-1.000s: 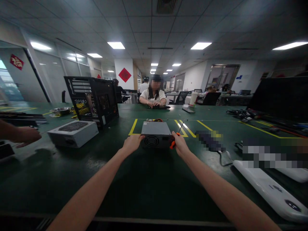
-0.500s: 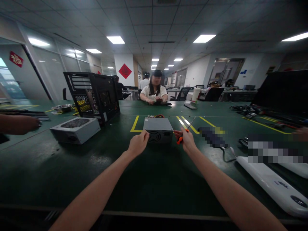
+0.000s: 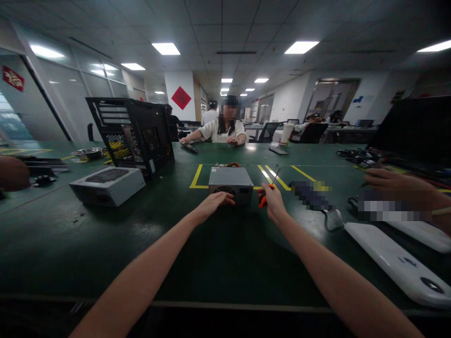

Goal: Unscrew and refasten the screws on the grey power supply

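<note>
Passable over green tabletop [image 3: 167, 197] between grey box [image 3: 230, 175] and silver box [image 3: 118, 190], walled off behind the latter by black computer case [image 3: 155, 136], obstructed before grey box by left hand [image 3: 212, 205], tight rightward at screwdriver [image 3: 262, 202] in right hand [image 3: 276, 203].

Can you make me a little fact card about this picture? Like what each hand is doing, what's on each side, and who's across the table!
Left hand: open, in front of a gray metal box; can't tell if touching
Right hand: holding an orange-handled screwdriver
Table: green
Left side: second gray box, black computer case
Right side: long white object
Across: a person
</note>
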`<state>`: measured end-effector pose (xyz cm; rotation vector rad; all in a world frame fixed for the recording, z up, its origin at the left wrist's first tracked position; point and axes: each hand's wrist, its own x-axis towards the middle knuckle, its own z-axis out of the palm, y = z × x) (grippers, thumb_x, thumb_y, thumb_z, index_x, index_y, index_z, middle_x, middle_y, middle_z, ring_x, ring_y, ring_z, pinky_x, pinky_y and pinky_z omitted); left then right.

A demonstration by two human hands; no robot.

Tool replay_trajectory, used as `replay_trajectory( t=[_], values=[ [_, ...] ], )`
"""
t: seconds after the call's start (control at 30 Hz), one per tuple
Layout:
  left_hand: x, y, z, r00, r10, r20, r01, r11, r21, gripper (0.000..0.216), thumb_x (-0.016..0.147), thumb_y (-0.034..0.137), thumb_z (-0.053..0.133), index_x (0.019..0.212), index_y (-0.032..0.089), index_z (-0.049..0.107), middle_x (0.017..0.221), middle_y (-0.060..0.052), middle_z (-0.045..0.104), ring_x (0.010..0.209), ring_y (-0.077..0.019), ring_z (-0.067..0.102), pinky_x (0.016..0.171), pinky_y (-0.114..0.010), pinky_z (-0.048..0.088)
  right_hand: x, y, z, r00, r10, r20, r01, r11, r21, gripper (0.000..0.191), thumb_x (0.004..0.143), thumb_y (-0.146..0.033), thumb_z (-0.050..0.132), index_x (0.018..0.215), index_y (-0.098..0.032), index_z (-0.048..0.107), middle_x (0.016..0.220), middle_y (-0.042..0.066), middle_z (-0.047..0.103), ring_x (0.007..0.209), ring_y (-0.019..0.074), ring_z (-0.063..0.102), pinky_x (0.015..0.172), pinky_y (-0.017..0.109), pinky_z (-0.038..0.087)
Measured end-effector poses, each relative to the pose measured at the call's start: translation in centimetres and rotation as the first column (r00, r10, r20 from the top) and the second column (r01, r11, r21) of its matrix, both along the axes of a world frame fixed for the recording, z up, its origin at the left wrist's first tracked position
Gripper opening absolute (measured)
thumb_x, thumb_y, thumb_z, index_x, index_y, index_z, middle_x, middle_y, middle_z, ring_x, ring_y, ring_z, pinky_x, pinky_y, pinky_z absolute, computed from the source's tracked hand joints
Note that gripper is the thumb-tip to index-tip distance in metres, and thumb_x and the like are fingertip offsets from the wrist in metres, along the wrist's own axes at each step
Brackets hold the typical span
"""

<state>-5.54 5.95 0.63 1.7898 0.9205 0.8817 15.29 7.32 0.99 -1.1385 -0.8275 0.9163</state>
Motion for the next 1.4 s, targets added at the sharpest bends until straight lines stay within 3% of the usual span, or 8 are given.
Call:
replay_trajectory(
  t=[0.1, 0.27, 0.4, 0.5, 0.67, 0.93, 1.2, 1.4],
  values=[
    [-1.4, -0.3, 0.2, 0.998, 0.054, 0.03, -0.054, 0.998, -0.01, 0.031, 0.088, 0.031, 0.039, 0.105, 0.012, 0.057, 0.1, -0.01, 0.065, 0.097, -0.0178, 0.058, 0.089, -0.034, 0.041, 0.2, -0.1, -0.2, 0.996, -0.054, 0.064, 0.053, 0.998, 0.019, 0.01, 0.067, -0.018, 0.049, 0.071, -0.021, 0.04, 0.055, -0.007, 0.049, 0.043, 0.008, 0.046, 0.041, 0.019, 0.037],
    [-2.8, -1.2, -0.1, 0.94, 0.118, -0.319, -0.017, 0.953, 0.302, 0.022, 0.083, 0.025, 0.049, 0.098, 0.018, 0.064, 0.097, -0.005, 0.064, 0.088, -0.0169, 0.058, 0.081, -0.03, 0.044, 0.4, -0.5, -0.6, 0.97, -0.132, 0.204, 0.114, 0.988, 0.1, 0.018, 0.064, -0.014, 0.047, 0.081, -0.021, 0.043, 0.068, -0.004, 0.053, 0.06, 0.0121, 0.053, 0.058, 0.025, 0.044],
    [-2.5, -1.7, -0.4, 0.89, 0.138, -0.435, 0.072, 0.899, 0.432, 0.022, 0.082, 0.02, 0.049, 0.096, 0.02, 0.066, 0.096, -0.004, 0.061, 0.087, -0.0152, 0.057, 0.08, -0.028, 0.043, 0.1, -1.4, -0.1, 0.943, -0.124, 0.309, 0.061, 0.977, 0.205, 0.018, 0.071, -0.019, 0.048, 0.088, -0.02, 0.047, 0.081, 0.001, 0.058, 0.075, 0.0152, 0.057, 0.075, 0.031, 0.044],
    [-2.4, -1.7, -0.7, 0.877, 0.155, -0.455, 0.07, 0.895, 0.441, 0.022, 0.082, 0.019, 0.049, 0.096, 0.02, 0.066, 0.095, -0.004, 0.061, 0.088, -0.0152, 0.057, 0.081, -0.028, 0.043, -0.3, -2.7, 0.8, 0.916, -0.113, 0.386, 0.004, 0.962, 0.273, 0.023, 0.077, -0.029, 0.049, 0.099, -0.021, 0.05, 0.086, 0.002, 0.06, 0.076, 0.016, 0.057, 0.076, 0.031, 0.044],
    [-2.4, -1.4, -1.3, 0.877, 0.147, -0.456, 0.082, 0.891, 0.446, 0.023, 0.083, 0.019, 0.048, 0.097, 0.021, 0.066, 0.097, -0.004, 0.061, 0.089, -0.0161, 0.057, 0.081, -0.028, 0.043, -0.9, -5.0, 2.1, 0.798, -0.128, 0.59, -0.108, 0.931, 0.349, 0.034, 0.085, -0.037, 0.042, 0.116, -0.023, 0.046, 0.079, 0.001, 0.06, 0.062, 0.0137, 0.054, 0.064, 0.026, 0.042],
    [-2.1, -1.5, -1.1, 0.867, 0.203, -0.455, 0.046, 0.877, 0.479, 0.022, 0.081, 0.015, 0.049, 0.092, 0.021, 0.068, 0.093, -0.005, 0.061, 0.086, -0.0169, 0.056, 0.08, -0.028, 0.042, -1.3, -5.8, 2.3, 0.761, -0.119, 0.638, -0.158, 0.919, 0.36, 0.02, 0.084, -0.036, 0.047, 0.095, -0.021, 0.054, 0.064, -0.002, 0.053, 0.059, 0.0124, 0.05, 0.058, 0.024, 0.036],
    [-1.4, -2.2, -1.2, 0.822, 0.244, -0.514, 0.05, 0.869, 0.493, 0.019, 0.077, 0.036, 0.06, 0.086, 0.02, 0.068, 0.089, -0.005, 0.058, 0.084, -0.0189, 0.054, 0.073, -0.029, 0.042, -1.6, -6.1, 2.3, 0.709, -0.127, 0.694, -0.173, 0.922, 0.346, 0.015, 0.084, -0.033, 0.046, 0.085, -0.02, 0.054, 0.061, -0.004, 0.051, 0.055, 0.0108, 0.046, 0.055, 0.023, 0.034],
    [-0.9, -2.4, -1.5, 0.81, 0.239, -0.536, 0.08, 0.86, 0.504, 0.011, 0.079, 0.026, 0.057, 0.082, 0.02, 0.066, 0.09, -0.005, 0.058, 0.088, -0.02, 0.053, 0.077, -0.03, 0.041, -1.8, -6.1, 2.2, 0.677, -0.129, 0.725, -0.191, 0.92, 0.342, 0.015, 0.084, -0.033, 0.045, 0.08, -0.021, 0.052, 0.06, -0.004, 0.049, 0.055, 0.0109, 0.045, 0.055, 0.023, 0.033]
  ],
)
